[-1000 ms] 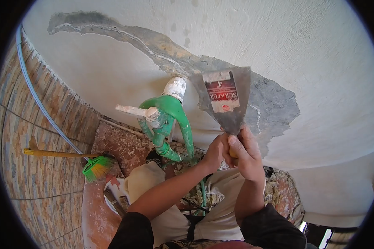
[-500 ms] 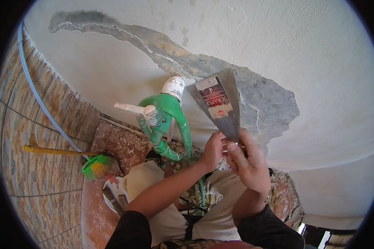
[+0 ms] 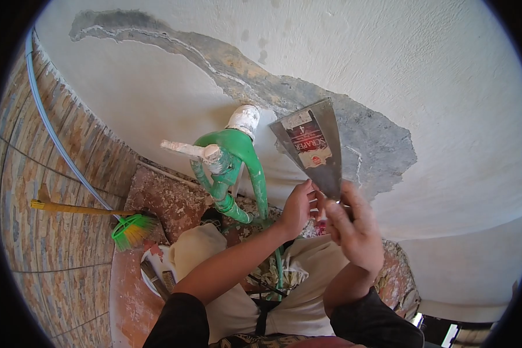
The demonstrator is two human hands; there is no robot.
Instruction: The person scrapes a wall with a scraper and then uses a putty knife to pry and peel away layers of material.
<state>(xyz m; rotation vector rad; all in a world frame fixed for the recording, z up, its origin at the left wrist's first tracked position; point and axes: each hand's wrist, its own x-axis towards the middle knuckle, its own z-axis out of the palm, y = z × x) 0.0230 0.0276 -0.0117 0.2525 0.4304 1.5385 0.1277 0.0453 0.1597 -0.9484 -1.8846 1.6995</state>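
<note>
A wide metal scraper (image 3: pixel 325 159) with a red and black label stands blade-up in front of the wall. My right hand (image 3: pixel 362 235) is closed around the lower end of it, thumb pressed near the base of the blade. Just left of that base is my left hand (image 3: pixel 298 210), its fingers loosely curled and a little apart, with the fingertips close to the scraper and nothing visible in them. Behind the blade, the white wall (image 3: pixel 388 69) has a long grey patch of bared cement (image 3: pixel 377 136) with a white-filled crack.
A green pipe (image 3: pixel 232 142) with a white, plaster-smeared fitting (image 3: pixel 243 120) juts from the wall beside my left forearm. Further left are a green-bristled broom (image 3: pixel 134 231), a blue-grey hose (image 3: pixel 55 136) and a white container (image 3: pixel 163 255) holding brushes. Debris litters the red floor (image 3: pixel 171 200).
The scraper and both hands have shifted slightly right and down. My left fingers have loosened and show more of a gap from my right hand.
</note>
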